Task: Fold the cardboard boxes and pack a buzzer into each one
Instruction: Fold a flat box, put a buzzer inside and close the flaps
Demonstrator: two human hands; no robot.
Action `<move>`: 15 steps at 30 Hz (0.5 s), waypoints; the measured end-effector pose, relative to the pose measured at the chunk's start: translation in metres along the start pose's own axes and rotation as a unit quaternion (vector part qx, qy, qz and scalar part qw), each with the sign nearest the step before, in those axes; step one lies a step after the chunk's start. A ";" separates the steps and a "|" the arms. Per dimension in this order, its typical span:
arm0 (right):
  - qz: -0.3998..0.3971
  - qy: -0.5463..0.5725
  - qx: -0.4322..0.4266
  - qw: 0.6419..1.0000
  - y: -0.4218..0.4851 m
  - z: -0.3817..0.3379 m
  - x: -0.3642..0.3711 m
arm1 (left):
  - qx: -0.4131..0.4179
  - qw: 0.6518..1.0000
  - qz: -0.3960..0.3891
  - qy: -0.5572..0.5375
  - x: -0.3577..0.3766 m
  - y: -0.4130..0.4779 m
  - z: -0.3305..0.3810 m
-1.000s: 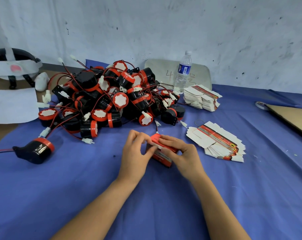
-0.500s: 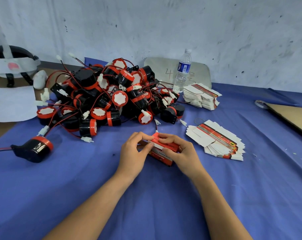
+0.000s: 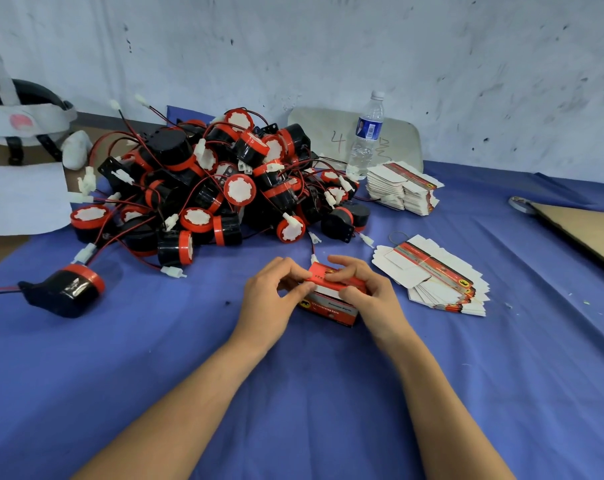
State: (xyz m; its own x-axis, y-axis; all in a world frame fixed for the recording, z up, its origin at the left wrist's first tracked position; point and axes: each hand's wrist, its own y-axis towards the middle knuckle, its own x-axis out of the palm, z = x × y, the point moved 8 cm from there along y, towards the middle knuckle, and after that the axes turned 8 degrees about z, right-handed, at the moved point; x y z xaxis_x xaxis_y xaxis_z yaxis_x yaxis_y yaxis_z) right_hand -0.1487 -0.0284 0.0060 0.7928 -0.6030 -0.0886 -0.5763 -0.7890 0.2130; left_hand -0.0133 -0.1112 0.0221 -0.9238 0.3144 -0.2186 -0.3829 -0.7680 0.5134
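Box (image 3: 331,301), red, on the surface (image 3: 155,375) before the buzzer pile (image 3: 224,188); left hand (image 3: 271,299) and right hand (image 3: 371,301), grip closed on its top flap (image 3: 331,278); risk: uneven pressing may crease the card or leave the flap untucked.

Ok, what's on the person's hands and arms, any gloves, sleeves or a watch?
Nothing worn that shows. The left hand and right hand are bare: no gloves, no rings visible. Both forearms are uncovered to the frame's edge, with no sleeves, watch or bands.
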 end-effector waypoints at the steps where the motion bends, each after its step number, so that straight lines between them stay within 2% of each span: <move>1: 0.004 0.002 0.000 1.000 0.000 0.000 0.000 | 0.011 1.000 -0.004 0.007 0.000 0.000 0.002; 5: 0.006 0.033 0.010 0.999 0.002 0.002 -0.003 | 0.043 0.998 -0.017 0.032 0.003 0.001 0.006; 10: -0.043 0.016 0.005 0.999 0.001 0.007 -0.005 | 0.032 0.999 -0.036 0.013 0.006 0.001 -0.001; 15: -0.092 0.009 0.053 0.994 0.003 0.015 -0.003 | 0.065 0.995 -0.069 0.031 0.007 -0.001 0.000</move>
State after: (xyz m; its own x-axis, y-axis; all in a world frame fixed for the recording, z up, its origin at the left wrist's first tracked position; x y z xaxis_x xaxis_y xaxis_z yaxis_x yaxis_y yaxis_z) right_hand -0.1562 -0.0305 -0.0074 0.8901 -0.4450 -0.0986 -0.4372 -0.8947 0.0910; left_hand -0.0195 -0.1080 0.0204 -0.8615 0.3741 -0.3432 -0.5077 -0.6398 0.5769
